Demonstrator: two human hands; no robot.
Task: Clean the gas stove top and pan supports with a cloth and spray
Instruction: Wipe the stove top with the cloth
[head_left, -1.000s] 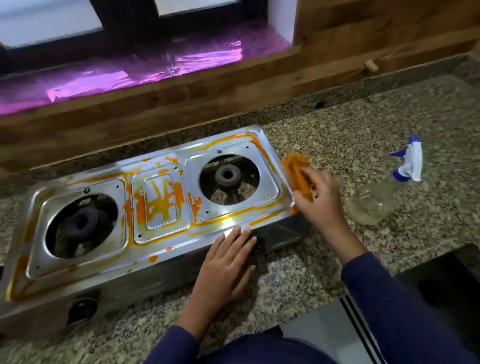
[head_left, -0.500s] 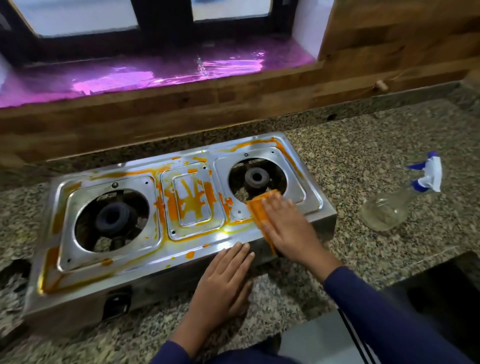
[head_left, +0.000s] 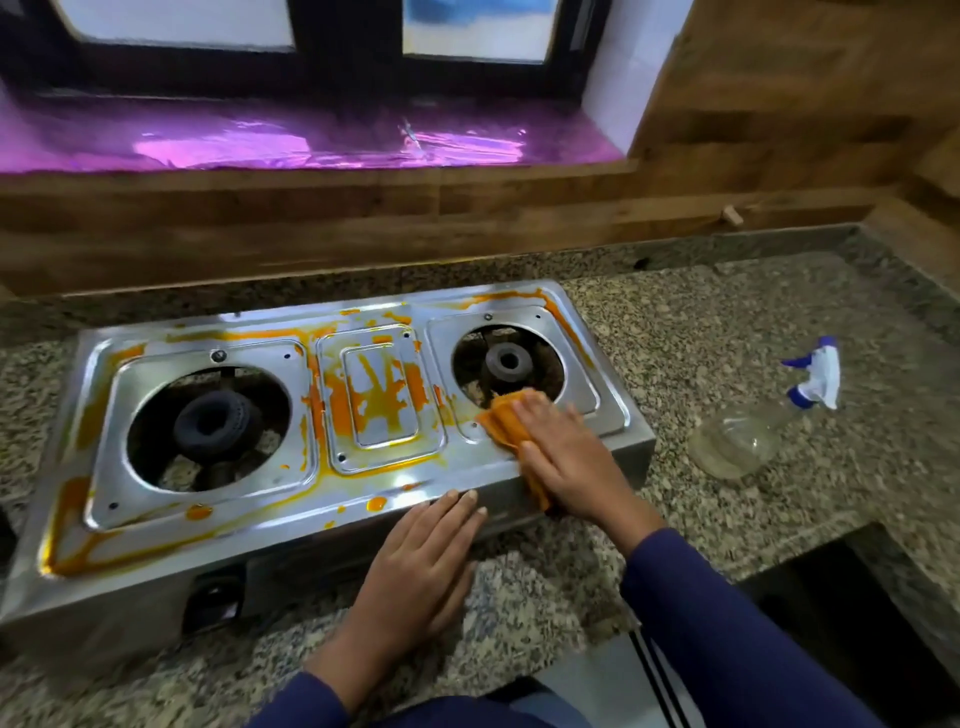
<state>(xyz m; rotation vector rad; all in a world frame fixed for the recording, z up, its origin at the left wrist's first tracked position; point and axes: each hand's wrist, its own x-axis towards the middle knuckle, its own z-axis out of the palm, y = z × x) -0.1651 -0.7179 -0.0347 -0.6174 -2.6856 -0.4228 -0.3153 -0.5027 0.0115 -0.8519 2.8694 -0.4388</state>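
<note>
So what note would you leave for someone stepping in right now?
Right hand: fingers flat, pressing the orange cloth on the stove top by the right burner.
Left hand: flat on the stove's front edge.
Spray bottle lies on the counter, right of the stove.
Done: front right area looks clean.
To do: orange stains across the middle, left and back; pan supports not in view.

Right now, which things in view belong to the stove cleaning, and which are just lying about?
Job: gas stove, orange cloth under right hand, left hand on stove edge, spray bottle.
Lying about: purple foil on sill, small wooden piece on ledge.
</note>
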